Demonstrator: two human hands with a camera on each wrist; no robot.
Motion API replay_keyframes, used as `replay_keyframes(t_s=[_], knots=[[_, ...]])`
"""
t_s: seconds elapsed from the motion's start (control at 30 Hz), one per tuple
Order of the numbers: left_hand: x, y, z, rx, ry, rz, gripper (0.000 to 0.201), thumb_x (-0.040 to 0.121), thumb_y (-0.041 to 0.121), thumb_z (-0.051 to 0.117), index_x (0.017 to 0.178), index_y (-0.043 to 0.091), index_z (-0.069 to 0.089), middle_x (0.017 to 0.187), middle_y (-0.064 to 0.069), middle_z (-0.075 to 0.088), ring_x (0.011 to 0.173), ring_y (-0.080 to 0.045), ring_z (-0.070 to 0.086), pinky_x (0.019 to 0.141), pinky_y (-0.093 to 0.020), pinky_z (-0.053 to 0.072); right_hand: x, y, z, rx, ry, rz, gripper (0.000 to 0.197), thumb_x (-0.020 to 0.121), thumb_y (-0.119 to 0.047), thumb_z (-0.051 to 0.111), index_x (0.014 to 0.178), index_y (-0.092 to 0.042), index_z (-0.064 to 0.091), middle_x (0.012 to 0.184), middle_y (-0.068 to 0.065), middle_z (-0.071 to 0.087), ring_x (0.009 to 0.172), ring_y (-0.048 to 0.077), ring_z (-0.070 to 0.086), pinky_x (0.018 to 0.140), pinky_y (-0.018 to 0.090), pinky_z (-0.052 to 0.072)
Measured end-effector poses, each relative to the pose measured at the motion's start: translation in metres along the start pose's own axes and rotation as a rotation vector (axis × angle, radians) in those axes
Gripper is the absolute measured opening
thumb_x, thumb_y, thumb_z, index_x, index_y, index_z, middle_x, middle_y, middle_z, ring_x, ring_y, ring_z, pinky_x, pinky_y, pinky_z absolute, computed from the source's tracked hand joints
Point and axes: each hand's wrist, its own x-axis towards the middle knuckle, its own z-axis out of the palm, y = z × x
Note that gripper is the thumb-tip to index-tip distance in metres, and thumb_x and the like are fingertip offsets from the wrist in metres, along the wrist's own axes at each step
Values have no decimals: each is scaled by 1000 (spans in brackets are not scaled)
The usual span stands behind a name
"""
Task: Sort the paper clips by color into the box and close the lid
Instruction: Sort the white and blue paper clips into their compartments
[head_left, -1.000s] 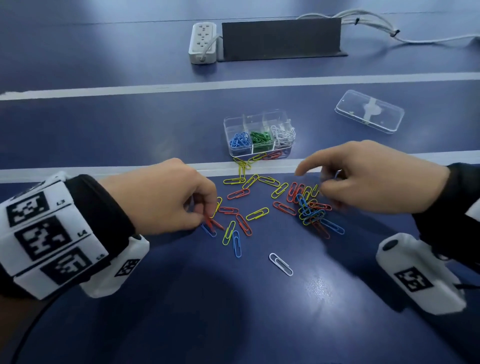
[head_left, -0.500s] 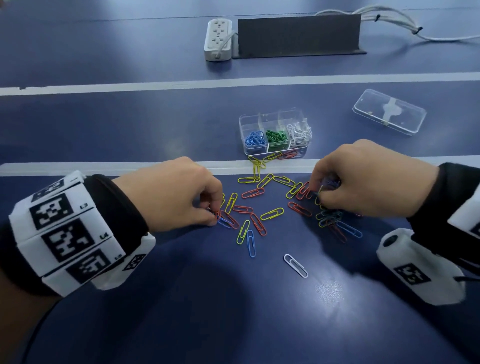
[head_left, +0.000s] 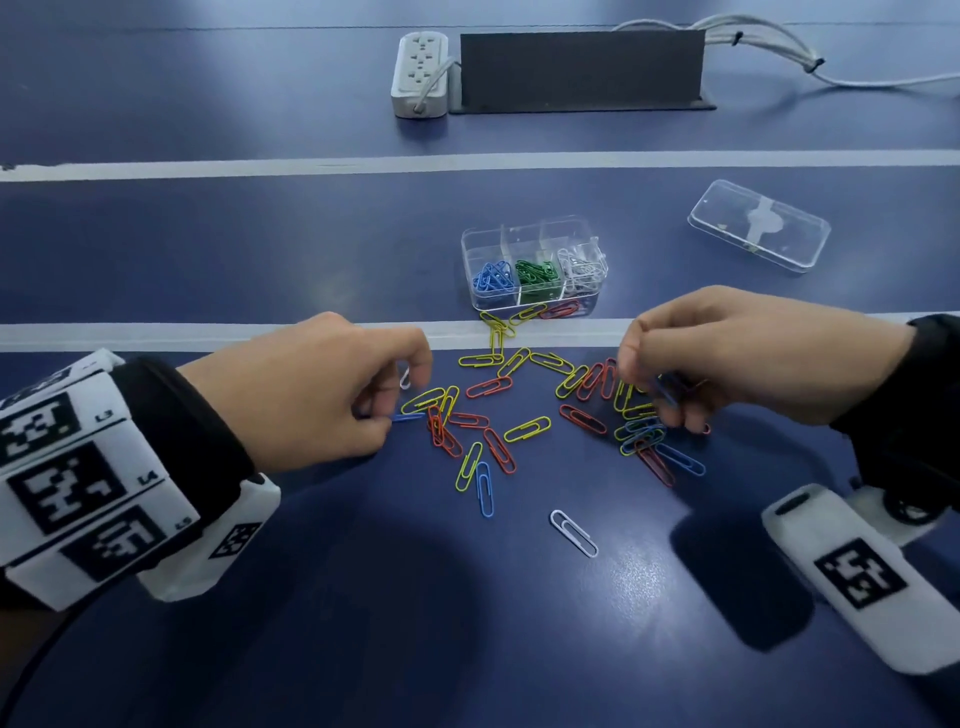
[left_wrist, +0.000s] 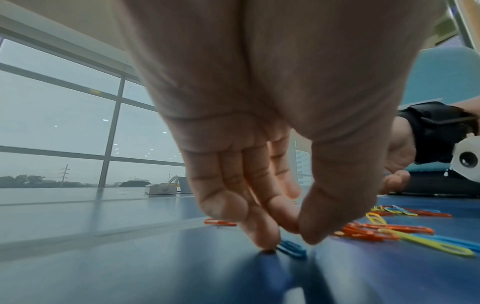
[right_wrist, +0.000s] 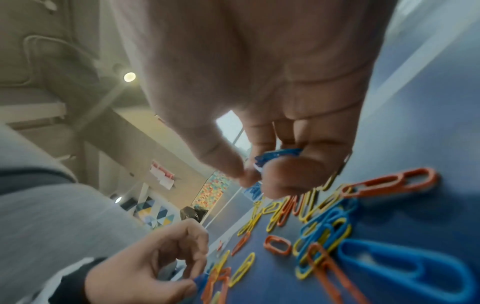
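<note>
Our left hand (head_left: 306, 384) pinches a blue clip (left_wrist: 292, 248) flat on the bench (head_left: 363, 623); our right hand (head_left: 737, 358) holds blue clips (right_wrist: 278, 155) in a narrow grip above the loose pile (head_left: 519, 410). The box (head_left: 535, 270) sits beyond. Half a second ago, our right hand was lower in the pile.

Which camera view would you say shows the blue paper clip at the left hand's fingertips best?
The left wrist view: the blue paper clip lies on the table between the left hand's fingertips. The head view shows only its protruding end; the right wrist view shows it small and blurred.
</note>
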Motion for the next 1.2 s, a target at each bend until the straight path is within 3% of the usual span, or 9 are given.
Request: replay_keyframes(t_s=[0.17,0.37,0.47,0.53,0.7,0.83,0.97,1.1,1.2], knots=[[-1,-3,-4,-83,8,-20,36,70,7,61,92,34,51,71,7,59,71,-8,56,65,-15,44,-8,4,-5,-687,100,-173,7,72,-40,69,77,-36,66,60,-10,64,58,4,54,58,15,41],[0,-6,-4,-68,-34,-32,32,76,12,66,94,38,59,69,8,60,78,-6,57,67,-15,45,-4,14,2,-807,108,-164,16,72,-39,73,88,-36,68,88,-9,67,84,12,59,82,33,50],[2,-8,-2,-6,-9,-46,25,78,16,66,95,34,64,69,9,61,77,-8,56,64,-15,44,-5,14,1,-795,119,-206,8,75,-38,69,82,-36,68,83,-11,67,78,5,57,78,25,49],[4,-13,-2,67,8,-61,22,79,17,65,95,32,66,70,10,61,66,-8,55,69,-24,47,-7,12,-1,-758,124,-215,3,76,-40,67,76,-38,64,67,-15,63,67,-2,54,65,10,42],[8,-19,-4,143,29,-27,7,75,24,70,79,29,72,78,8,62,63,3,48,63,-11,36,-5,15,-12,-453,58,-154,12,72,-41,69,76,-30,70,64,-3,65,56,7,52,59,21,42],[8,-19,-4,176,31,-2,7,74,23,69,69,27,70,78,9,65,66,-2,53,62,-8,35,-3,18,-12,-47,-114,-86,25,63,-31,72,81,-15,71,62,7,58,50,11,48,47,15,41],[6,-15,-5,196,15,-49,8,75,24,63,67,26,64,66,9,65,61,-2,54,66,-27,50,1,28,-12,178,-151,-28,35,62,-17,67,96,-9,70,62,6,59,51,10,53,45,16,46],[4,-12,-6,185,3,-74,12,73,25,60,66,32,54,56,11,57,61,-6,52,60,-23,46,-1,29,-12,302,-166,41,12,68,-4,68,81,-4,68,66,13,59,53,16,57,44,19,50],[4,-12,-4,183,-5,-95,14,69,23,59,77,34,57,58,17,57,75,11,49,58,-20,42,-3,28,-13,345,-170,47,3,63,-8,58,65,-6,60,64,11,58,49,17,53,38,21,45]])
